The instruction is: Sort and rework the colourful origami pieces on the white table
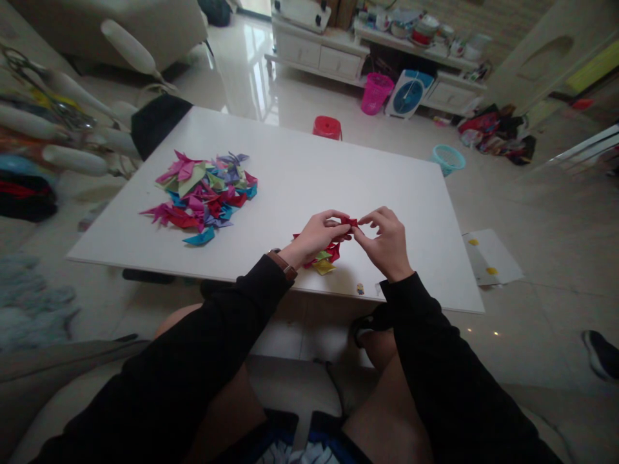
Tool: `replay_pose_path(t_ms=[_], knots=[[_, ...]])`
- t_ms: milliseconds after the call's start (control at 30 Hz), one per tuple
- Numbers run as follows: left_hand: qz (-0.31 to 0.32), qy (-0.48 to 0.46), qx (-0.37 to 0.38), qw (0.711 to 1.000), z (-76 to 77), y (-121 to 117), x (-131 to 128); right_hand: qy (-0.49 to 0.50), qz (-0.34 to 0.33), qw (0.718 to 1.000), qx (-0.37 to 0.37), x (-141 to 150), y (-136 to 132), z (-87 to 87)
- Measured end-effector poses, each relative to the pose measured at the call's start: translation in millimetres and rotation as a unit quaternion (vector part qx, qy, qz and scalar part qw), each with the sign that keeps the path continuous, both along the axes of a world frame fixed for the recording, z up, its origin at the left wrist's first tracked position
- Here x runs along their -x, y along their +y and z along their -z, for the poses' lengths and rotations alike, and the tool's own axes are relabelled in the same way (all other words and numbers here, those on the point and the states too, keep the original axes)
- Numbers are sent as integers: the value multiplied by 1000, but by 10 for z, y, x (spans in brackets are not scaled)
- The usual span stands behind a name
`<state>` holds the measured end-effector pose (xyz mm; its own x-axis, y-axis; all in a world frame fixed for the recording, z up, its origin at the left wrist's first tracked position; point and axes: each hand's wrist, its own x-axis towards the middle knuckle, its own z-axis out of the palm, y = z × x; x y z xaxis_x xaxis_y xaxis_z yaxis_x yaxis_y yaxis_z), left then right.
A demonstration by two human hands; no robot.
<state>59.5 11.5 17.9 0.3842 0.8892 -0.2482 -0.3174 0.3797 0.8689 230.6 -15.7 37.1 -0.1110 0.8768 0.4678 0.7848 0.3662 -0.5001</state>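
Both hands meet over the near middle of a white table (300,174). My left hand (319,236) and my right hand (387,241) each pinch a small folded red paper piece (349,222) held between them, just above the tabletop. Under my left hand lie a few more folded pieces, red and yellow (325,264). A heap of folded coloured paper shapes (203,193), pink, red, blue, green and purple, lies on the table's left part, well apart from both hands. A watch sits on my left wrist.
A small sticker (360,289) is near the table's front edge. On the floor are white sheets (491,258) at right, a teal basket (447,158), a red stool (327,126), a pink bin (376,92) and a fan (407,95). A rack of white pegs (72,135) stands at left.
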Motion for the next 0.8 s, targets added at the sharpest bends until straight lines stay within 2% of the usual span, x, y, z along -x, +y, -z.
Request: replay_pose_path(t_ms=[567,700,800], knots=[[7,-9,-13,1000,15,1,12,-1,-1,1000,-9,3,-5,-14],[7,5,-12,1000,8,28,35,-7,7,1000,-4,-7,-3,-14],[5,50,-27,998,17,92,94,-13,6,1000,9,-18,10,4]])
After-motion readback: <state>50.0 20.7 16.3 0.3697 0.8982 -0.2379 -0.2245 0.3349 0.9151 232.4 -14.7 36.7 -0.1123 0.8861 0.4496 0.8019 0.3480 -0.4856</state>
